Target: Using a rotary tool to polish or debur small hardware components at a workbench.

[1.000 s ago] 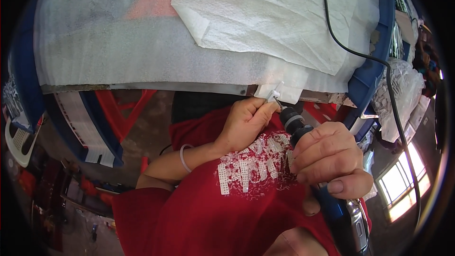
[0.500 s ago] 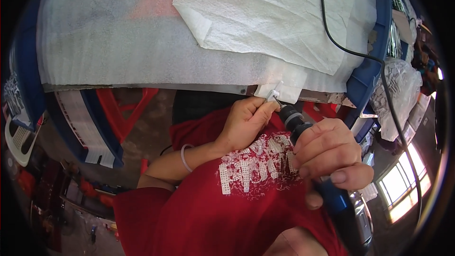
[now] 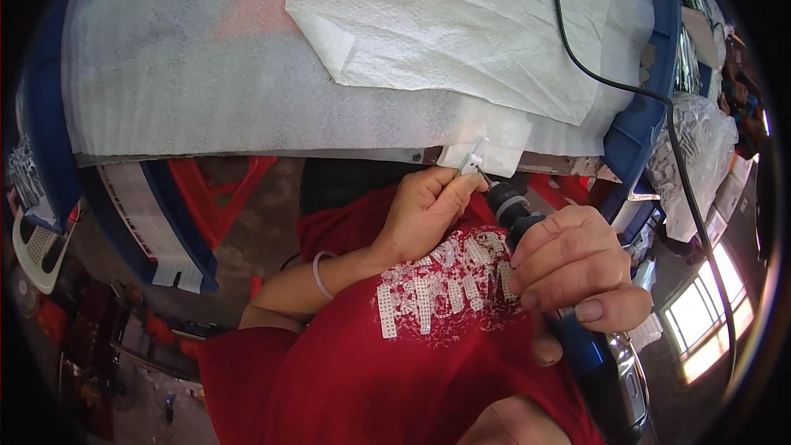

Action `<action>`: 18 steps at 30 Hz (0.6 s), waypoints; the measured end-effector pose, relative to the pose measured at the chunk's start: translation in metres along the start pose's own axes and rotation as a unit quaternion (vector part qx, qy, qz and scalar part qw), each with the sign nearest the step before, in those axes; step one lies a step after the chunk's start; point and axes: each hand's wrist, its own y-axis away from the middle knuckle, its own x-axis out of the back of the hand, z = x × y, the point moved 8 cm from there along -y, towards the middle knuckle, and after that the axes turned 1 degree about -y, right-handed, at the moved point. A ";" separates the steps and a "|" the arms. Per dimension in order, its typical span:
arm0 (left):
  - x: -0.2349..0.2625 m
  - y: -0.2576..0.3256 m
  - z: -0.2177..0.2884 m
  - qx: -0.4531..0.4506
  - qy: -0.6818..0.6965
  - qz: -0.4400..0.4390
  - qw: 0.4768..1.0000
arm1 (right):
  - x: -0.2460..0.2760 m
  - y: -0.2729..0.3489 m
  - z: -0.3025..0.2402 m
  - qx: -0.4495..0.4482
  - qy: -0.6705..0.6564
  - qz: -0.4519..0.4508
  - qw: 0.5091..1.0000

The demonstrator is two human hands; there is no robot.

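My left hand [image 3: 424, 213] pinches a small white plastic part [image 3: 472, 158] just below the table's front edge. My right hand [image 3: 575, 268] is wrapped around a blue and black corded rotary tool [image 3: 527, 222], held upright. The tool's thin bit touches the white part from the right. A black cord [image 3: 626, 86] runs from the tool up over the table. I wear a red printed shirt [image 3: 428, 338].
The table [image 3: 247, 99] is covered with white foam sheet, and a white fabric sheet [image 3: 461, 25] lies on it. A blue rim [image 3: 638, 128] bounds the table on the right. Clear plastic bags [image 3: 696, 148] hang at the right. A red stool frame [image 3: 222, 198] stands below.
My hands and the tool have barely shifted; the bit stays against the white part.
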 end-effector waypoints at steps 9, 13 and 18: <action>-0.003 0.001 -0.001 -0.011 0.015 -0.004 1.000 | -0.005 -0.003 -0.004 0.003 0.009 -0.041 0.999; -0.010 -0.001 -0.003 -0.014 0.054 -0.041 0.998 | 0.009 0.006 -0.009 0.005 0.022 -0.005 1.000; -0.004 -0.005 0.000 -0.002 0.035 -0.100 0.994 | 0.040 0.034 -0.006 -0.147 0.076 0.142 0.976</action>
